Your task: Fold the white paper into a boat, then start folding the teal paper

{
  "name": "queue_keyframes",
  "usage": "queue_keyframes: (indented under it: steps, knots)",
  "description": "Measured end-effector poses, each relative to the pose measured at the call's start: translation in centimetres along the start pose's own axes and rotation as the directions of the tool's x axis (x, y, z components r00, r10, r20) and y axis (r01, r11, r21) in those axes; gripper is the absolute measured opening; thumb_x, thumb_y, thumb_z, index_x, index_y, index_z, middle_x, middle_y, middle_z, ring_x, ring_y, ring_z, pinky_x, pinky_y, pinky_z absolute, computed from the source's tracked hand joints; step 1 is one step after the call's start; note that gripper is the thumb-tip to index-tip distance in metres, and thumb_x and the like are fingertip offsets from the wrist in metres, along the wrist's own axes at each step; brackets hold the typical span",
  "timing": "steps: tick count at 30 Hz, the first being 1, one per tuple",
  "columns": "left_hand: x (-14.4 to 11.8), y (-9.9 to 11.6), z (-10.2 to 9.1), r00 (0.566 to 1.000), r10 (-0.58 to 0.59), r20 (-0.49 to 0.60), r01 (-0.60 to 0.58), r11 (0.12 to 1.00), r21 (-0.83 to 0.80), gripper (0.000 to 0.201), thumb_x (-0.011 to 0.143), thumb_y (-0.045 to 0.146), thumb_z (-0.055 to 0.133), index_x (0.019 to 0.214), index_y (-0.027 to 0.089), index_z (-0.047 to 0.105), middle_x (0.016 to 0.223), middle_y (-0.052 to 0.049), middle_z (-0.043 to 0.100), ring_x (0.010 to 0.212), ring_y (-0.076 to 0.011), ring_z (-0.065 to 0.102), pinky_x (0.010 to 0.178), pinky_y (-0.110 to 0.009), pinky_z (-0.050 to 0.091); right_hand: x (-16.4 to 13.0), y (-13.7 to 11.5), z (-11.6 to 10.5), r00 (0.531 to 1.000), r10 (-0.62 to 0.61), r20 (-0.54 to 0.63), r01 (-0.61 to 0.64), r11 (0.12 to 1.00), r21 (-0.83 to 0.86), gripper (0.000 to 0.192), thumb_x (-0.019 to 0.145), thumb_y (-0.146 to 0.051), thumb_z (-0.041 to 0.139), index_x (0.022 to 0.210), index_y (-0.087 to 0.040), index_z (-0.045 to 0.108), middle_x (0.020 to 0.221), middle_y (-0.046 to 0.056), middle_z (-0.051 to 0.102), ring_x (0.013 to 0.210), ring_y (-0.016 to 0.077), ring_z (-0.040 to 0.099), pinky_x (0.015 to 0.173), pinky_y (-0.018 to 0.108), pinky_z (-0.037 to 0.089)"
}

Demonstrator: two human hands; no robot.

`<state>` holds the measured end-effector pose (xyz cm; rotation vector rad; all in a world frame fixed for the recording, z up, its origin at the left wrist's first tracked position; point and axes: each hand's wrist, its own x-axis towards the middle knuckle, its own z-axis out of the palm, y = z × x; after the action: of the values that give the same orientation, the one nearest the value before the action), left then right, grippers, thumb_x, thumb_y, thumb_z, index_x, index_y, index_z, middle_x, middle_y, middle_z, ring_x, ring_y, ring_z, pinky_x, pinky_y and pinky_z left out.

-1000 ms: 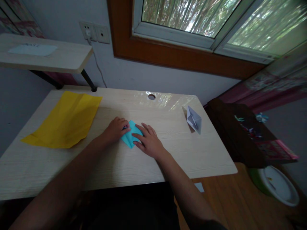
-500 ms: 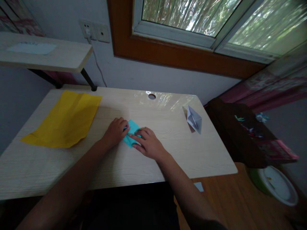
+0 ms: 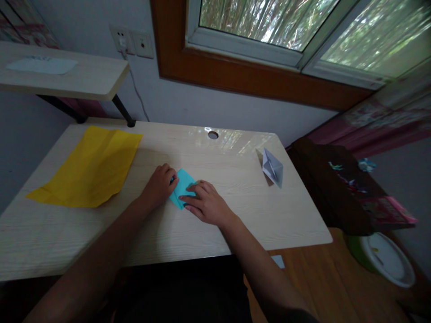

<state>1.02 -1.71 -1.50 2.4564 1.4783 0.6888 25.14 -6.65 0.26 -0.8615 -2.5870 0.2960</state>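
While flat, both hands (image 3: 183, 197) press creased, seemingly diamond-shaped cyan paper (image 3: 182, 187).

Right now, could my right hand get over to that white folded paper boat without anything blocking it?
Probably yes. The right hand rests on the blue paper, and only bare desk lies between it and the white paper boat. Whether the arm stretches that far is harder to judge.

Desk (image 3: 235, 224): pale wood-grain laminate, smooth, glossy glare at far edge. Blue piece (image 3: 182, 186): thin matt paper, creased. Yellow sheet (image 3: 87, 166) by left edge: matt paper, wrinkled. White folded boat (image 3: 272, 168) near right edge: matt paper, crisp folds.
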Motion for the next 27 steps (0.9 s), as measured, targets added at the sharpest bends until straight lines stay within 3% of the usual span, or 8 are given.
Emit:
queue_keyframes:
  steps: [10, 27]
  knots:
    - [0.29, -0.23, 0.07, 1.0, -0.012, -0.008, 0.012, 0.999, -0.042, 0.012, 0.09, 0.029, 0.064, 0.086, 0.018, 0.063, 0.094, -0.008, 0.057, 0.092, -0.0266, 0.054, 0.091, -0.045, 0.046, -0.08, 0.01, 0.21, 1.0, -0.001, 0.015, 0.002, 1.0, -0.018, 0.037, 0.099, -0.044, 0.056, 0.132, -0.031, 0.065, 0.124, 0.009, 0.062, 0.122, 0.0286, 0.048, 0.113, 0.054, 0.035]
    - [0.18, -0.53, 0.03, 0.999, -0.041, 0.003, 0.041, 0.998, -0.038, 0.01, 0.089, 0.027, 0.063, 0.084, 0.019, 0.059, 0.093, -0.007, 0.054, 0.092, -0.0257, 0.054, 0.091, -0.045, 0.047, -0.02, -0.17, 0.33, 0.999, 0.014, 0.034, -0.013, 1.0, -0.028, 0.04, 0.099, -0.048, 0.054, 0.135, -0.032, 0.064, 0.125, 0.009, 0.061, 0.122, 0.0277, 0.048, 0.117, 0.055, 0.03]
